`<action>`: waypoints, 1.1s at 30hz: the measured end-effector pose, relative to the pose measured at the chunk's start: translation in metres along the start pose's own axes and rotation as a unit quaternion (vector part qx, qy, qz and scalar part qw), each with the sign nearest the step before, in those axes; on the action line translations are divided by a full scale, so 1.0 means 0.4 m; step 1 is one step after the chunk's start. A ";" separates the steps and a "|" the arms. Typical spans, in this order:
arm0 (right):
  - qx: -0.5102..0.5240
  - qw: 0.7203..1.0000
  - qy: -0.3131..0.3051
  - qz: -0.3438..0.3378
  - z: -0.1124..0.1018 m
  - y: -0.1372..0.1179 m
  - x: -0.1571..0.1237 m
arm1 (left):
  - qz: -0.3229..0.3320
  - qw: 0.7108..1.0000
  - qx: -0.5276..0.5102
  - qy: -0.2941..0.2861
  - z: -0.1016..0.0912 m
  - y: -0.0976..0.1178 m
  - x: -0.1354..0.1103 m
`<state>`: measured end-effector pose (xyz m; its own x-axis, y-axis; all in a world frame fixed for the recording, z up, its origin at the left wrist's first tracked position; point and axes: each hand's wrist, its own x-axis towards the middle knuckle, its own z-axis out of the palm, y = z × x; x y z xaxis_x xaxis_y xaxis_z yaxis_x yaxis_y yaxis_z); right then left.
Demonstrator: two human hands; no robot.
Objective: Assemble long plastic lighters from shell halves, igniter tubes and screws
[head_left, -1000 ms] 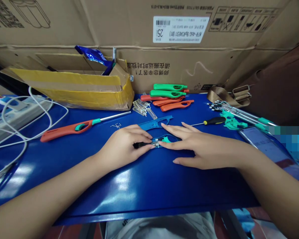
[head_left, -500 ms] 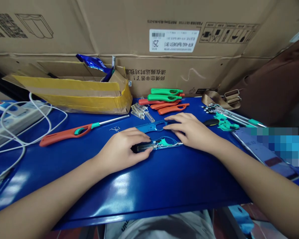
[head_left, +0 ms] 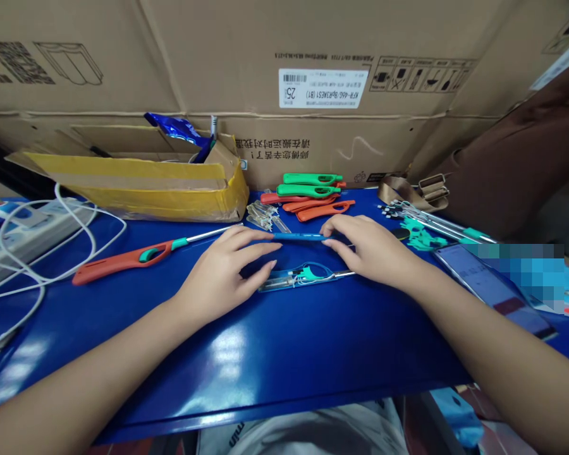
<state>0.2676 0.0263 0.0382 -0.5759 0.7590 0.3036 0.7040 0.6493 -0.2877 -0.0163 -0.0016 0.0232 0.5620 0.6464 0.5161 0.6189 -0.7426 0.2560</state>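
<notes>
Pinched at its right end by my right hand (head_left: 372,249), a blue lighter casing half (head_left: 299,237) is turned nearly edge-on. My left hand (head_left: 227,268) has its fingers apart. Its upper fingers reach the casing half's left end; whether they grip it I cannot tell. Just below, on the table, lies the other blue casing half (head_left: 275,282), holding a clear fuel tank, white wires and a green trigger (head_left: 307,273). A metal tube (head_left: 344,274) points out of its right end towards my right hand.
On the blue table (head_left: 284,354) lies an orange lighter (head_left: 118,264) at left. Green casings (head_left: 308,189), orange casings (head_left: 327,210) and clear tanks (head_left: 262,215) lie behind. Green triggers (head_left: 420,234), metal tubes and a phone (head_left: 493,287) are at right. A yellow-taped box (head_left: 171,196) stands back left.
The upper casing half has tipped from showing its inside to nearly edge-on. My left hand has moved off the lower assembly, its fingers spreading. The right hand now pinches the upper half.
</notes>
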 end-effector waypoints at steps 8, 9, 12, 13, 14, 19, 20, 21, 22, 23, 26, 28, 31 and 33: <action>0.410 0.883 0.031 0.227 0.001 -0.048 0.012 | 0.060 0.998 0.028 0.018 0.000 -0.015 0.000; 0.433 0.867 0.016 0.246 0.001 -0.050 0.014 | 0.065 0.997 0.031 0.019 -0.002 -0.014 -0.001; 0.489 0.831 -0.011 0.266 -0.002 -0.050 0.015 | 0.067 0.997 0.049 0.009 -0.011 -0.009 -0.001; 0.500 0.825 -0.019 0.263 -0.002 -0.048 0.014 | 0.066 0.996 0.053 0.005 -0.014 -0.007 -0.001; 0.506 0.823 -0.028 0.258 -0.002 -0.045 0.013 | 0.066 0.996 0.053 0.000 -0.015 -0.005 -0.001; 0.435 0.872 -0.047 0.219 -0.011 -0.033 0.007 | 0.036 0.999 0.034 -0.013 -0.014 0.004 -0.001; 0.397 0.896 -0.047 0.193 -0.014 -0.031 0.005 | 0.022 0.999 0.037 -0.014 -0.013 0.005 -0.001; 0.353 0.920 -0.046 0.162 -0.017 -0.030 0.002 | 0.009 0.999 0.041 -0.015 -0.013 0.006 -0.001; 0.306 0.942 -0.047 0.128 -0.020 -0.029 0.000 | -0.002 0.999 0.045 -0.017 -0.013 0.006 -0.001; 0.258 0.960 -0.047 0.097 -0.021 -0.027 -0.003 | -0.009 0.999 0.048 -0.020 -0.014 0.007 -0.001; 0.143 0.988 -0.058 0.029 -0.018 -0.023 -0.008 | -0.015 0.998 0.047 -0.033 -0.017 0.008 -0.001; 0.105 0.992 -0.069 -0.005 -0.012 -0.019 -0.009 | -0.018 0.998 0.042 -0.045 -0.017 0.009 -0.001; 0.083 0.993 -0.075 -0.032 -0.003 -0.013 -0.009 | -0.024 0.998 0.032 -0.057 -0.014 0.010 -0.001; 0.073 0.993 -0.081 -0.033 0.000 -0.011 -0.009 | -0.028 0.997 0.030 -0.062 -0.012 0.010 -0.002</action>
<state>0.2666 0.0206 0.0385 -0.6869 0.7041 0.1802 0.6006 0.6895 -0.4048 -0.0169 -0.0059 0.0280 0.5873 0.7060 0.3958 0.6807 -0.6954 0.2302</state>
